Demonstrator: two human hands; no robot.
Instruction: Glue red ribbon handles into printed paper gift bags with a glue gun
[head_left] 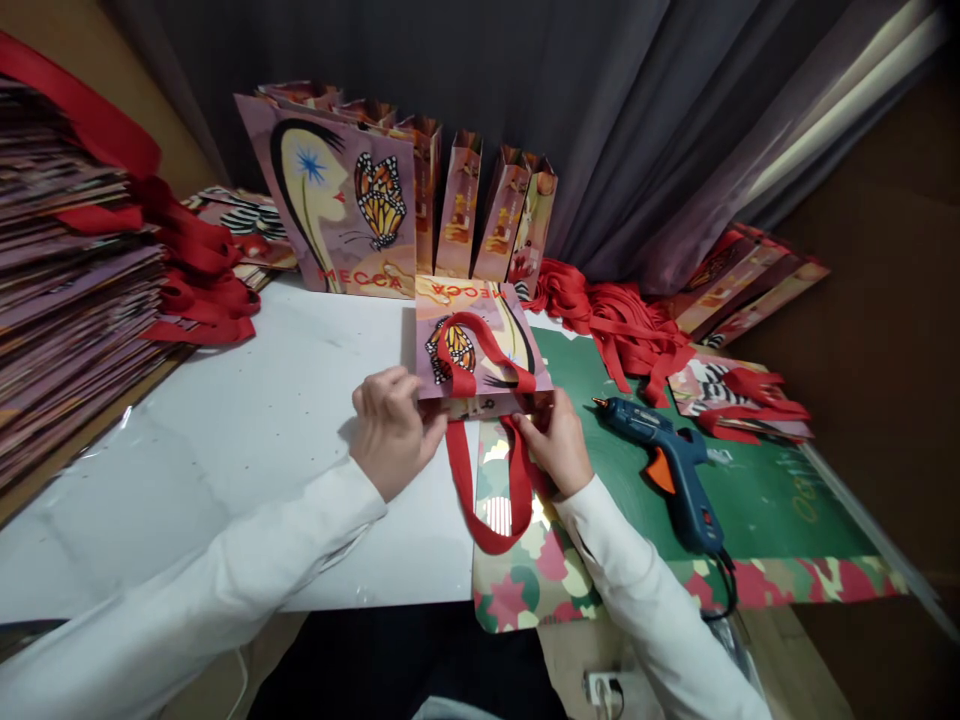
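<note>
A small paper gift bag lies with its mouth towards me, printed with a butterfly, a face and upside-down MECCA lettering. One red ribbon handle rests on its upper panel; the other red ribbon handle loops down towards me from the mouth. My left hand is closed at the left corner of the mouth, its fingers curled and its thumb by the rim. At the right corner, my right hand pinches the rim between thumb and fingers. Some of the fingertips are hidden behind the paper.
Finished-looking bags stand in a row at the back. A blue glue gun lies right on the green mat. Red ribbons are heaped behind it. Flat bags form a tall stack at left; more bags stand back right.
</note>
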